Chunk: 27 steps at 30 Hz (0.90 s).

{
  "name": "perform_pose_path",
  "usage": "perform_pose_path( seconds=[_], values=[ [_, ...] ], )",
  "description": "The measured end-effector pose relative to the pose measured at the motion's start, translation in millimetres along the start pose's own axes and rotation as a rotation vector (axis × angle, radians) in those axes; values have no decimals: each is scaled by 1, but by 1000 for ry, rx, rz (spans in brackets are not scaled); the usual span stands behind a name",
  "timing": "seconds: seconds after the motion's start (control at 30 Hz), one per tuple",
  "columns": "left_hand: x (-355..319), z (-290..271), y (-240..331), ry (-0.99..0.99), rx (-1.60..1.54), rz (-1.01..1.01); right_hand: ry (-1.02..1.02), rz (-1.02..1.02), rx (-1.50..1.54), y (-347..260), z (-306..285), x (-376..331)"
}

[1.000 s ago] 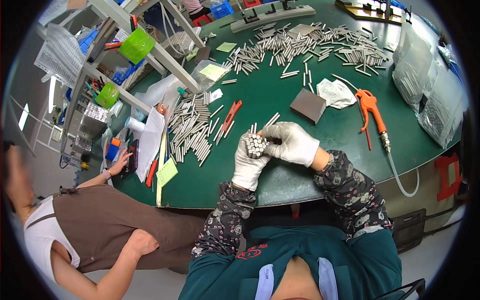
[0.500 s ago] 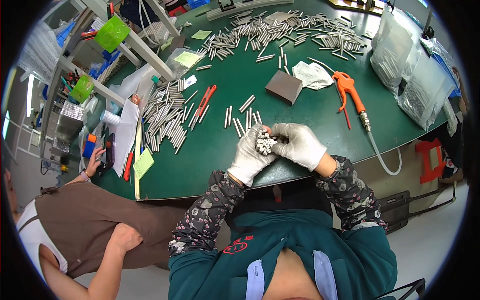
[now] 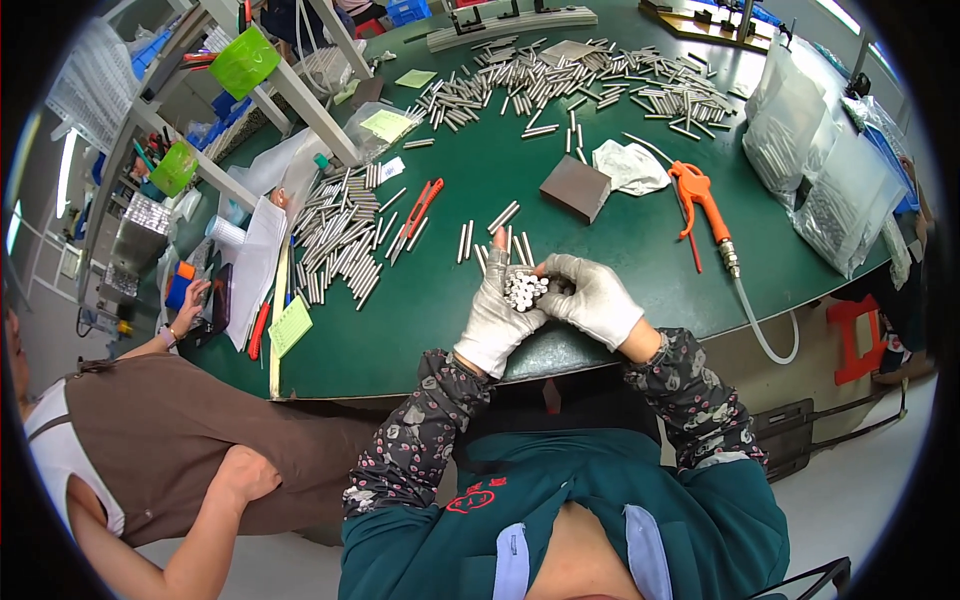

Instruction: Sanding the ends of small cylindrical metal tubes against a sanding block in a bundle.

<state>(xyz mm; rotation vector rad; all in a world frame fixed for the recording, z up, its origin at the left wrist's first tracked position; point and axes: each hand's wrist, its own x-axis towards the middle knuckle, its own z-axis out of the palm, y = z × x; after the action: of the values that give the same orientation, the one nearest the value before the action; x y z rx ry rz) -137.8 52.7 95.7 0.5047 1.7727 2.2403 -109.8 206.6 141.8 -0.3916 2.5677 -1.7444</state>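
While cupped, both hands [image 3: 545, 300] grip rod bundle [image 3: 524, 290].

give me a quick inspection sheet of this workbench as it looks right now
surface: dark green bench top, round-edged.
job's things: bundle of short silver metal rods, held end-up between both hands.
clutter: loose silver rods in heaps, red-handled pliers, dark grey block, crumpled white cloth, clear bags.
grippers: left hand and right hand, white-gloved, closed around the bundle.
cables: pale hose from orange air gun.
surroundings: co-worker in brown seated left; shelving.
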Motion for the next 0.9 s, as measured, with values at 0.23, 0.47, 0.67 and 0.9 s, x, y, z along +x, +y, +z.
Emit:
perform_pose_path(
  seconds=[0.23, 0.47, 0.67, 0.9],
  values=[
    [-3, 5, 1, 26, 182, 133, 29, 15, -7, -1, -1, 1],
    [-2, 11, 10, 62, 240, 80, 48, 9, 11, 1, -1, 2],
    [2, 12, 7, 83, 201, 87, 13, -7, -46, -2, -4, 5],
    [6, 13, 6, 90, 226, 91, -70, 40, 14, -6, -9, 8]
  ],
)
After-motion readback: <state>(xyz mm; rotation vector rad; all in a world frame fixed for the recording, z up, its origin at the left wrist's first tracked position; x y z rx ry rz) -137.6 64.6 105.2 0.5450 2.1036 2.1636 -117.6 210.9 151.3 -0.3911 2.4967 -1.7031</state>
